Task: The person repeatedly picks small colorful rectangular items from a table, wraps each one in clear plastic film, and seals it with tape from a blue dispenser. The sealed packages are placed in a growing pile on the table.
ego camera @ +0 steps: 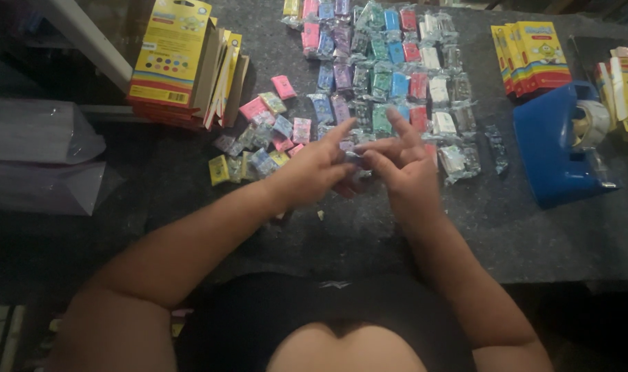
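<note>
Hands meeting at centre frame over a dark speckled countertop (341, 234). Left hand (314, 169) curled, index finger stretched toward the upper right, thumb and remaining fingers pinched on a small wrapped packet (352, 158) held between both hands; packet mostly hidden, colour hard to tell in the dim light. Right hand (400, 165) likewise closed on that same packet, index finger raised, other fingertips pressed against the left hand's. Just above the hands, neat rows of small wrapped blocks (383, 62) sorted in columns by colour: pink, blue, purple, green, teal, bright blue, red, white and dark ones, running to the top edge of the frame. Left of the hands, a loose pile of mixed packets (259, 138) in pink, yellow, blue and pale green, lying unsorted. Upper left, a stack of yellow cartons (179, 62) leaning against one another. Upper right, another stack of yellow cartons (531, 58), and just below it a blue tape dispenser (559, 148) with a roll of clear tape. Far right edge, more cartons (627, 86), partly cut off. Left edge, pale plastic bags (38, 158) resting on a lower surface.
</note>
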